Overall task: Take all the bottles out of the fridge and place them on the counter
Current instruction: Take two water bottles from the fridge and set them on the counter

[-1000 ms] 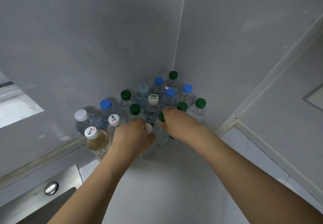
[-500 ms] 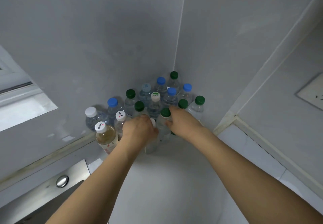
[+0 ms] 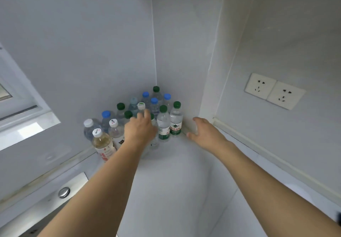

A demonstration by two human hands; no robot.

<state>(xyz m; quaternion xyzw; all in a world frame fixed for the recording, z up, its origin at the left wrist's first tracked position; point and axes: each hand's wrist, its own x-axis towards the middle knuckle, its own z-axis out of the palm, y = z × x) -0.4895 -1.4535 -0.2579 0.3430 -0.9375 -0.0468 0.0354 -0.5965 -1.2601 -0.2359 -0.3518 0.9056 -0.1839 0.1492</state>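
Note:
A cluster of several plastic bottles stands in the back corner of the white counter [image 3: 175, 190], with green, blue and white caps. At its front right are two green-capped water bottles [image 3: 163, 126] with green labels. A white-capped bottle of pale tea [image 3: 103, 144] stands at the front left. My left hand [image 3: 140, 128] lies over the front middle of the cluster with fingers stretched out, hiding a clear bottle whose base [image 3: 154, 143] shows below it. My right hand [image 3: 203, 131] hovers open to the right of the bottles, touching none. The fridge is out of view.
Two walls meet right behind the bottles. A steel sink [image 3: 46, 205] with a round button [image 3: 64, 192] sits at the lower left. Two wall sockets [image 3: 275, 90] are on the right wall above the counter's back strip. A window sill [image 3: 27, 126] is at the left.
My right hand let go of a green-capped bottle and moved right, away from the cluster. My left hand's fingers straightened over the bottle it was holding. The view tilted up and right.

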